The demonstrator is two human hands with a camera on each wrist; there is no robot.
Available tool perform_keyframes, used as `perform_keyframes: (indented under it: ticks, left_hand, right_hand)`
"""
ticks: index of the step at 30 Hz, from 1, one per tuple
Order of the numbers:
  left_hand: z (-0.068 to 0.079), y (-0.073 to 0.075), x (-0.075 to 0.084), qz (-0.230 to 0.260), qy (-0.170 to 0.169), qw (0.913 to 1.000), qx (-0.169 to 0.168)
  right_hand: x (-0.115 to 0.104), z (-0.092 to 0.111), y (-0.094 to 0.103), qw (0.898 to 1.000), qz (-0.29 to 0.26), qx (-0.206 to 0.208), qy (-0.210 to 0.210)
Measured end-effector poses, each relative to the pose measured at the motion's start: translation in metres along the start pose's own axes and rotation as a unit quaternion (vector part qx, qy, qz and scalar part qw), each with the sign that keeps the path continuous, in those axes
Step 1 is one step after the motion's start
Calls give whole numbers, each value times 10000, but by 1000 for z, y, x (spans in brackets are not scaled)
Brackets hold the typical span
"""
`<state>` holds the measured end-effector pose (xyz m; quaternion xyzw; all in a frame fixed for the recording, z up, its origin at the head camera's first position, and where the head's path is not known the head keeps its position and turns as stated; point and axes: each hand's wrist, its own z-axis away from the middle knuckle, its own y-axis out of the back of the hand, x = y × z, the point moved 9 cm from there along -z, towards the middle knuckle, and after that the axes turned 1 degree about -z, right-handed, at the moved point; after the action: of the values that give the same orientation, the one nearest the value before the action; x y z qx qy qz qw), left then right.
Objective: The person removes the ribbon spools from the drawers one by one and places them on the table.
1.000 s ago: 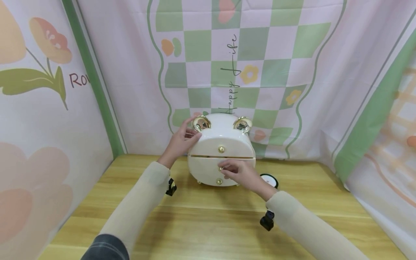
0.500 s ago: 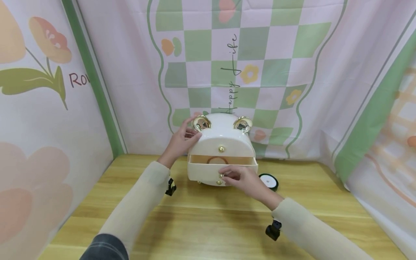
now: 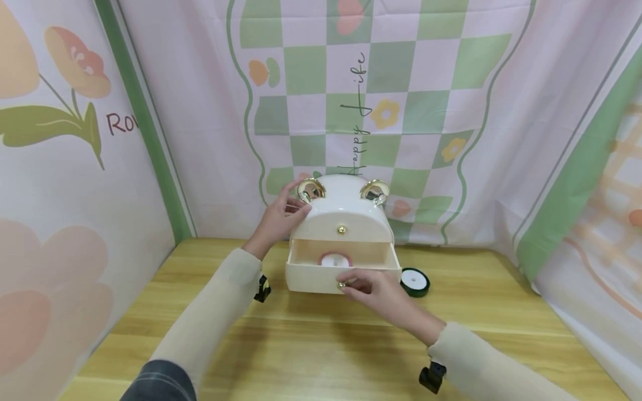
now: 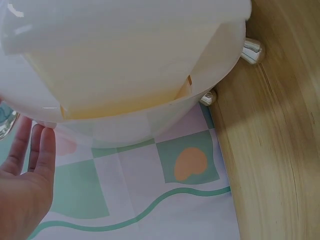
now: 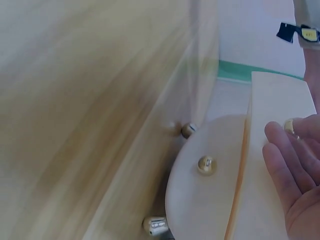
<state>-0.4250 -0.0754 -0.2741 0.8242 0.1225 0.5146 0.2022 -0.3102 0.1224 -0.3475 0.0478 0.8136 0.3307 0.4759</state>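
A white rounded drawer box (image 3: 346, 195) with gold ear-like pieces stands on the table. Its middle drawer (image 3: 311, 278) is pulled out, and a white disc with a pink rim (image 3: 335, 259), perhaps a ribbon spool, lies inside. Thumb and fingers of my right hand (image 3: 383, 295) pinch that drawer's gold knob (image 3: 341, 285). On the box's upper left side rests my left hand (image 3: 281, 220), below the left ear; its fingers look fairly straight in the left wrist view. The right wrist view shows the bottom drawer's knob (image 5: 206, 165), with that drawer closed.
A dark green-rimmed white spool (image 3: 414, 281) lies on the wooden table (image 3: 311, 345), just right of the box. Behind hangs a checked, flowered curtain (image 3: 346, 111). The top drawer (image 3: 361, 225) is closed.
My right hand has drawn the middle drawer toward me, from a narrow gap to well out, uncovering the pink-rimmed disc. My left hand has stayed in place.
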Motion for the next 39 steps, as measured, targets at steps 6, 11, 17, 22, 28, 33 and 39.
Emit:
perform_keyframes:
  ticks: [6, 11, 17, 22, 28, 33, 39]
  left_hand:
    - [1, 0, 0, 29, 15, 10000, 4]
    - [1, 0, -1, 72, 60, 10000, -22]
    - [0, -1, -2, 104, 58, 9999, -38]
    - [0, -1, -2, 74, 50, 10000, -42]
    - [0, -1, -2, 80, 105, 9999, -32]
    - [0, -1, -2, 95, 76, 9999, -36]
    - [2, -1, -1, 110, 57, 9999, -45]
  right_hand:
    - [-5, 10, -4, 9999, -108, 1, -130]
    - [-10, 19, -6, 9999, -24, 49, -86]
    - [-17, 26, -4, 9994, 184, 249, 149]
    - [-20, 30, -2, 9991, 158, 315, 228]
    - [-23, 31, -4, 9985, 274, 374, 308]
    - [-25, 32, -5, 9978, 326, 439, 365]
    - [-25, 36, -5, 9975, 304, 475, 424]
